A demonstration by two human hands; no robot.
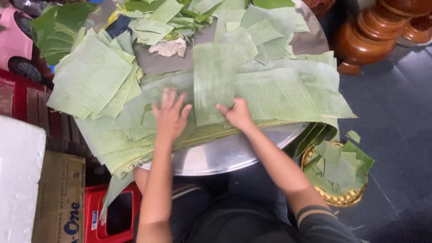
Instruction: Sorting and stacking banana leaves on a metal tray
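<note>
Nearest the camera, two bare forearms reach up from the person's lap toward a round metal tray (234, 155) heaped with cut banana leaves. To the near left stand a red plastic crate (96, 211), a cardboard box (60, 198) and a white foam slab (18, 175); to the near right, on the dark floor, a gold-coloured bowl (335, 198) holds small green leaf offcuts. On the tray's near part, the left hand (170, 114) lies flat with its fingers spread, pressing down on a layered pile of leaves (135, 135). Just right of it, the right hand (237, 114) has its fingers curled at the lower edge of a long upright strip of banana leaf (213, 83), apparently pinching that edge, though the grip itself is partly hidden. This strip lies on top of wide leaf sheets (288, 94) near the tray's middle. It looks light, thin and limp, likely to tear along its ribs, so it is best taken at an edge with a flat, gentle hold. Farther left lies a stack of squarish leaf pieces (90, 76), and smaller scraps (180, 18) litter the far rim. Beyond, at far right, stand turned wooden bases (369, 40).
</note>
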